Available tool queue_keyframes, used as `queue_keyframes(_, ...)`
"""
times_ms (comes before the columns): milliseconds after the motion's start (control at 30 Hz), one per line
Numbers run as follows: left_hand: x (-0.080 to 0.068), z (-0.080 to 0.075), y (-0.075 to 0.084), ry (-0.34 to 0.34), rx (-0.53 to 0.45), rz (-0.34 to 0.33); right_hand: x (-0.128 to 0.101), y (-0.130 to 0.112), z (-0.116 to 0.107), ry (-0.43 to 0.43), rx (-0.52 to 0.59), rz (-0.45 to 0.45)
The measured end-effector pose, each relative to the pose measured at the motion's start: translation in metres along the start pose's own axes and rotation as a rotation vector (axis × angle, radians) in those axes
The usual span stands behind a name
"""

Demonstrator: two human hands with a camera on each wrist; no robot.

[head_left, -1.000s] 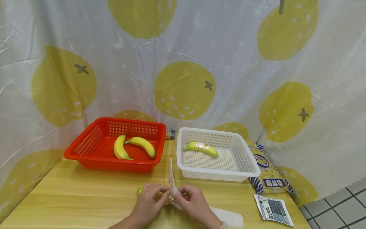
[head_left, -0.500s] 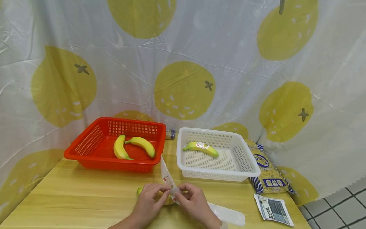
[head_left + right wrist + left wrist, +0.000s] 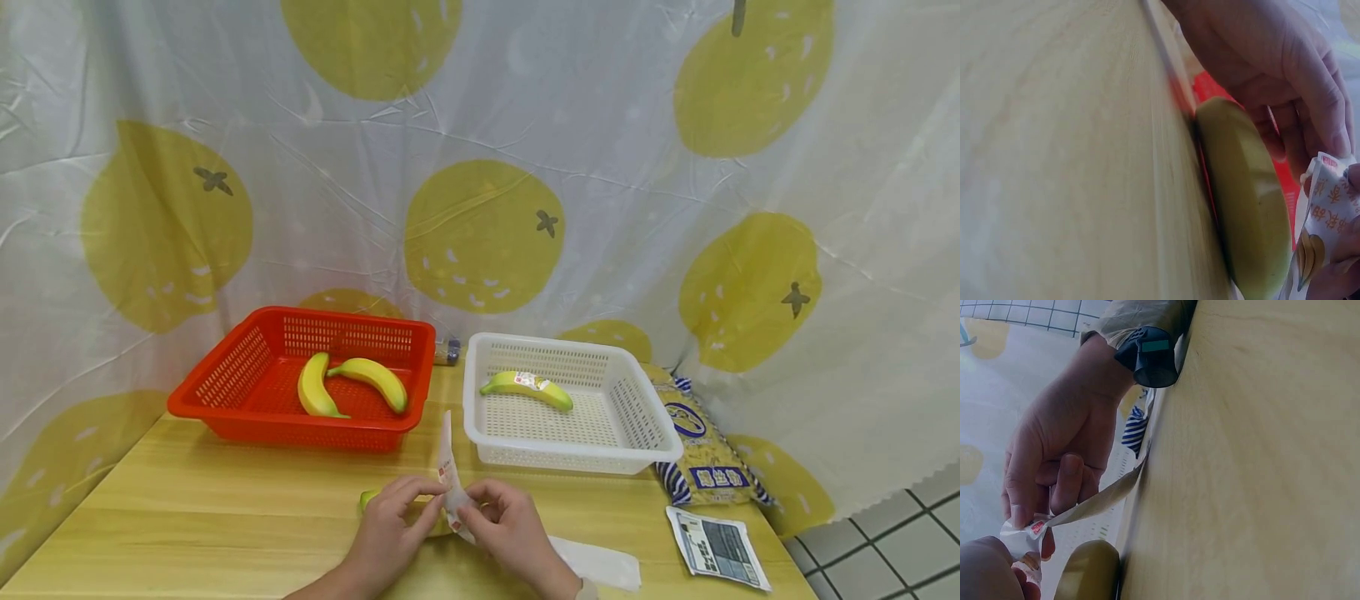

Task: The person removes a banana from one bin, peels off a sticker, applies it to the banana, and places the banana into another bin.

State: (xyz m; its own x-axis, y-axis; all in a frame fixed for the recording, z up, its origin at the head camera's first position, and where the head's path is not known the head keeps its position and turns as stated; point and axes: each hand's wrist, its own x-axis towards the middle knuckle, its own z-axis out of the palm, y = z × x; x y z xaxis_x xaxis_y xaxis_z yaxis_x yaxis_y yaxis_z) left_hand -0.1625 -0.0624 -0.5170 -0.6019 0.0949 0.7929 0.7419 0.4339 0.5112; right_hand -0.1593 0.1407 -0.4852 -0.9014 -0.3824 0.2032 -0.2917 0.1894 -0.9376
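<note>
A small staged work corner is shown, more like a recording set-up than a lived-in home. A wooden worktop (image 3: pixel 225 517) is closed in on all sides by a thin white curtain (image 3: pixel 600 167) printed with big yellow fruits. Two plastic sorting baskets, a red basket (image 3: pixel 225 392) and a white basket (image 3: pixel 637 417), are placed side by side. A tiled floor (image 3: pixel 900 542) is seen at the right.

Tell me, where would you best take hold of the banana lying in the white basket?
Probably around the middle of the banana, coming straight down from above. It lies flat on its side across the white basket, clear of the walls, so fingers could close across its narrow width. The sticker near the middle may be a little slick.
</note>
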Motion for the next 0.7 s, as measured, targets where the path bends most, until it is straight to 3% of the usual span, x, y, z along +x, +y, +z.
queue_keyframes(167, -0.0001, -0.0007, -0.0005, -0.041, -0.070, -0.039, 0.0010, 0.0025, -0.0004, -0.011, 0.007, -0.033)
queue_keyframes(367, -0.0007, -0.0011, 0.0008, -0.072, -0.074, -0.089, 0.0015, 0.0042, -0.0005, -0.029, 0.010, -0.072)
queue_keyframes(700, -0.0007, -0.0008, 0.0016, -0.062, -0.088, -0.080, 0.0005, 0.0015, -0.0002, -0.026, 0.001, -0.058)
